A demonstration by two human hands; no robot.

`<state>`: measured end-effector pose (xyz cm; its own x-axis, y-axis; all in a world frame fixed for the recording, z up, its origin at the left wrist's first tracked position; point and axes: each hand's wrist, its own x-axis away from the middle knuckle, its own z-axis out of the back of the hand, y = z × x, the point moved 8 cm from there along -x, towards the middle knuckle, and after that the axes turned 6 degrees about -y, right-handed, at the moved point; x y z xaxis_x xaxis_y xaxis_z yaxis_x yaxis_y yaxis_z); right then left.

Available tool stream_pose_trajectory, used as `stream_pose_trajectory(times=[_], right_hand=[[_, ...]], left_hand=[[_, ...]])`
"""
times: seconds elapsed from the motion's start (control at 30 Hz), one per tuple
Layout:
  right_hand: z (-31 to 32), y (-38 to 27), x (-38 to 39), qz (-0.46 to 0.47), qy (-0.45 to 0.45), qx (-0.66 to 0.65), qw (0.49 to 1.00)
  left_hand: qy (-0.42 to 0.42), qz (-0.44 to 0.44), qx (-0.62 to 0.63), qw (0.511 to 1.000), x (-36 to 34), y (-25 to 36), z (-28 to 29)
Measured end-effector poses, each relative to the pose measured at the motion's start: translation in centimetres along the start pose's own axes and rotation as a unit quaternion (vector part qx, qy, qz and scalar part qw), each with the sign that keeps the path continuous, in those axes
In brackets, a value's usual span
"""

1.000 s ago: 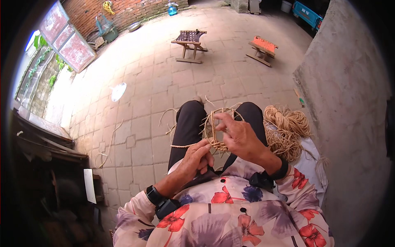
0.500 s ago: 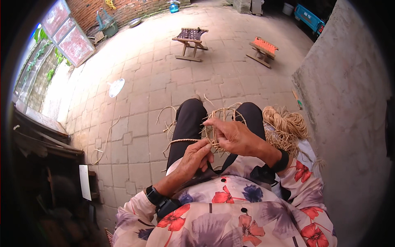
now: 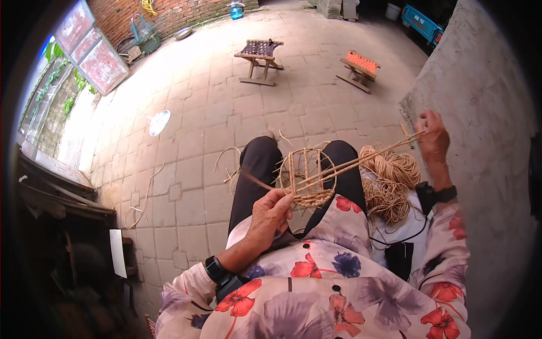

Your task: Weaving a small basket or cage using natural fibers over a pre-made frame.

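Over my knees is a small half-woven tan cord piece (image 3: 313, 195), with upright loops and loose ends. My left hand (image 3: 271, 212) is closed on its lower left edge, thumb pressed against it. Out to the right, my right hand (image 3: 433, 133) grips a tan cord, stretched taut in a diagonal from the weave up to those fingers. A big loose bundle of tan cord (image 3: 389, 181) lies beside my right thigh on a white cloth.
A dark woven stool (image 3: 258, 51) and an orange woven stool (image 3: 361, 61) stand on the paved yard (image 3: 192, 113). A wall (image 3: 480, 169) rises at my right, dark wooden clutter (image 3: 68, 237) at my left. A pale round object (image 3: 161, 121) lies ahead.
My right hand has moved from the weave up and out to the right, drawing a length of cord straight. My left hand has stayed at the weave.
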<state>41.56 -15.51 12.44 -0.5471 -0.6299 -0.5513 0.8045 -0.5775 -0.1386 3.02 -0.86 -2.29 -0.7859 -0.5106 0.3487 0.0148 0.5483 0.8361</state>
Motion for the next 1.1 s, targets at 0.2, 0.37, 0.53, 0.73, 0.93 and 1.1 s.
stream_pose_trajectory(times=[0.2, 0.37, 0.53, 0.73, 0.93, 1.1], right_hand=[[-1.2, 22.5, 8.3, -0.262, -0.273, 0.296, 0.877], [-8.4, 9.6, 16.0, -0.266, -0.514, -0.278, 0.766], [-5.1, -9.0, 16.9, -0.203, -0.516, -0.52, 0.65], [-7.9, -14.5, 19.6, -0.277, -0.469, -0.734, 0.407], [-5.3, -18.1, 15.3, -0.164, -0.316, -0.885, 0.301], [-8.0, -16.6, 17.4, -0.217, -0.427, -0.805, 0.351]], left_hand=[[0.016, -0.042, -0.076, 0.996, -0.4, 0.1, 0.7], [0.009, 0.012, 0.004, 1.0, 0.0, 0.2, 0.0], [0.067, 0.084, 0.107, 0.988, 0.2, 0.0, -0.2], [0.065, 0.115, 0.072, 0.989, 0.1, 0.2, -0.5], [0.097, 0.076, 0.01, 0.992, 0.5, 0.6, -0.4], [0.074, 0.036, -0.014, 0.997, 0.2, 0.3, -0.5]])
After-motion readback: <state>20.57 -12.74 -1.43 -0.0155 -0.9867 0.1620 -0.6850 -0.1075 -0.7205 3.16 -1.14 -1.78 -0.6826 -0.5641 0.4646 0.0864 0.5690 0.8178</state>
